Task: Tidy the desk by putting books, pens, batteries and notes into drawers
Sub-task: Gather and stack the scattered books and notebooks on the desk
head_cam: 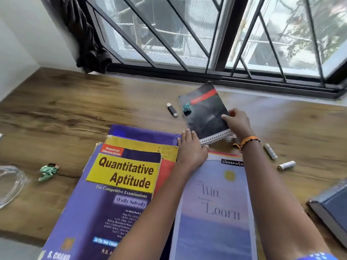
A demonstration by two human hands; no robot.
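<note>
**Right hand grips a spiral notebook; left hand lies flat on the book stack**

The right hand (237, 121) pinches the near right corner of a dark spiral notebook (205, 114), thumb on the cover and the other fingers hidden beneath it. The notebook tilts up off the desk (75, 102), its wire binding toward the person, a red band with unreadable writing across its far end. A crumpled teal note (186, 107) rests on its left edge. An orange thread band circles the right wrist.

The left hand (190, 149) lies palm down, fingers pressed together and flat, on the far right corner of a stack of books (142, 145) at the middle of the desk. Its fingertips nearly touch the notebook's binding. The top book (112, 199) reads "Quantitative Aptitude", "For Competitive Examinations", "(Fully Solved)", "Revised and Enlarged Edition" and "S. Chand".

Beside the stack, under both forearms, lies a pale notebook (216, 203) marked "classmate", with "Win" and "Learn" legible.

A black USB stick (172, 109) lies just left of the dark notebook. Two white batteries (286, 165) lie toward the desk's right edge. A crumpled green note (47, 171) lies toward the left edge.
</note>
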